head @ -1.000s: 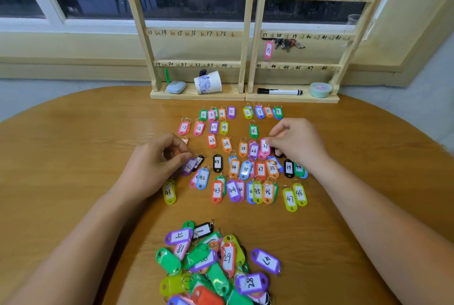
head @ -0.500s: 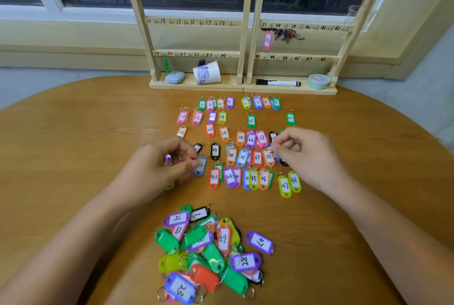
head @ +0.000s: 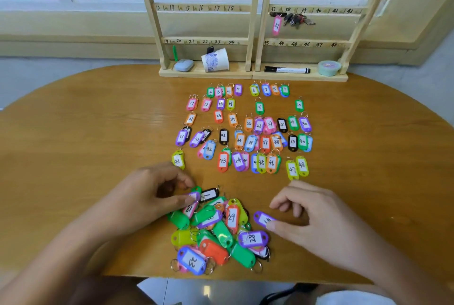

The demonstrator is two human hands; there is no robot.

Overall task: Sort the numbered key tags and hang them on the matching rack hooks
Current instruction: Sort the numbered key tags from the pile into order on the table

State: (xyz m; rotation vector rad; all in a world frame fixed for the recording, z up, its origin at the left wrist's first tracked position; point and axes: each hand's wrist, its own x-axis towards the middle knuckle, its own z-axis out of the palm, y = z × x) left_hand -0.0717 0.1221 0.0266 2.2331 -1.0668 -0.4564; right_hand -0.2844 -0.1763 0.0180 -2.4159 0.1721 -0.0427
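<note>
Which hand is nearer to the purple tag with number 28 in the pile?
Right. The right hand lies just right of the purple tag 28, its thumb close above it. The left hand is farther, at the upper left edge of the pile.

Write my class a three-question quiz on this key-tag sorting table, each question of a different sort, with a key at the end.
1. True or false: a pink tag already hangs on the rack.
2. Whose thumb touches the purple tag lying just right of the pile? A the left hand; B the right hand; C neither.
3. Fill in: the black tag in the sorted rows, between 32 and 34, reads ___.
Key: 1 true; 2 B; 3 33.
</note>
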